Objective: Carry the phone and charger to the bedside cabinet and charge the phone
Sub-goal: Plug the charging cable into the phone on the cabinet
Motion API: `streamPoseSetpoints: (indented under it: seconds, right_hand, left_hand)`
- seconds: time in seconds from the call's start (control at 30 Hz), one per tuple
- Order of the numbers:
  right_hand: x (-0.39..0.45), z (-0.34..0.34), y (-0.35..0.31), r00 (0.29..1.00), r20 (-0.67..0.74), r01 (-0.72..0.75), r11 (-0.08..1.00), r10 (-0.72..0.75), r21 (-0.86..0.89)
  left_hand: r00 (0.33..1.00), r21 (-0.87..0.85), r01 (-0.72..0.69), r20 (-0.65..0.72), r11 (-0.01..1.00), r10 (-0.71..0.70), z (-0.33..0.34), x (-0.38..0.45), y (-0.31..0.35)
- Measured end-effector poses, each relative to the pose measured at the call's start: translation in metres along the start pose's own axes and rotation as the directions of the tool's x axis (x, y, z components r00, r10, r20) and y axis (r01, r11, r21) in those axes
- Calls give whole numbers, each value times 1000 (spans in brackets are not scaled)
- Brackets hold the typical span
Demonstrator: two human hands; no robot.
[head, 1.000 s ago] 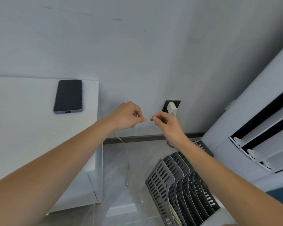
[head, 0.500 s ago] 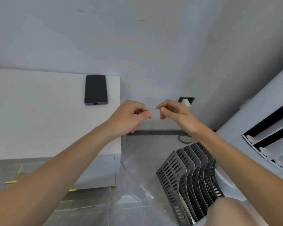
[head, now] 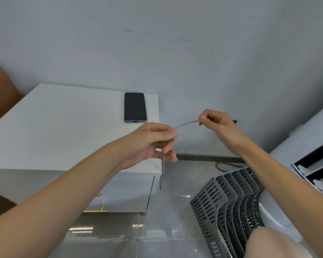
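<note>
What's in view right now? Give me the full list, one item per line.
phone: 1, dark, screen up on the cabinet top at its far right corner, near the wall
charging cable: 1, pale grey, arched between both hands, free end hanging below the left hand
bedside cabinet: 1, white with gold handle, left of centre against the wall
wall socket: 1, dark, low on the wall, mostly hidden behind the right hand
file rack: 1, dark grey slotted, on the floor at lower right
white appliance: 1, white with dark slots, right edge
left hand: 1, pinching the cable
right hand: 1, pinching the cable
</note>
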State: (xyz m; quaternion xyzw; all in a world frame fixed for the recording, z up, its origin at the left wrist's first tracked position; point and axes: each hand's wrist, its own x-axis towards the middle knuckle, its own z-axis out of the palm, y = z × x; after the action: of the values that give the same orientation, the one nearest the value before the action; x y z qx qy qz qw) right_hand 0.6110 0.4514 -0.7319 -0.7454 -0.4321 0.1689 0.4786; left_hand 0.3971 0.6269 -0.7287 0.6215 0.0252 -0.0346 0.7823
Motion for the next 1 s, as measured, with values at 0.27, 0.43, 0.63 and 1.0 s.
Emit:
streamPoseSetpoints:
  seconds: [0.27, 0.43, 0.63, 1.0]
  right_hand:
    - [8, -13, 14, 996, -49, -86, 989, 81, -120]
    - [18, 22, 4, 994, 91, -44, 979, 63, -198]
    - [52, 101, -57, 971, 202, 172, 959, -127, -223]
    - [42, 84, -4, 995, -1, -93, 932, 99, -351]
  left_hand:
    - [960, -14, -23, -281, 1000, 18, -61, -34, 6]
    - [870, 183, 57, -492, 982, 41, -81, -36, -8]
    - [862, 270, 102, -504, 957, 50, -75, -21, -12]
    - [936, -68, -83, -348, 994, 54, -124, -69, -19]
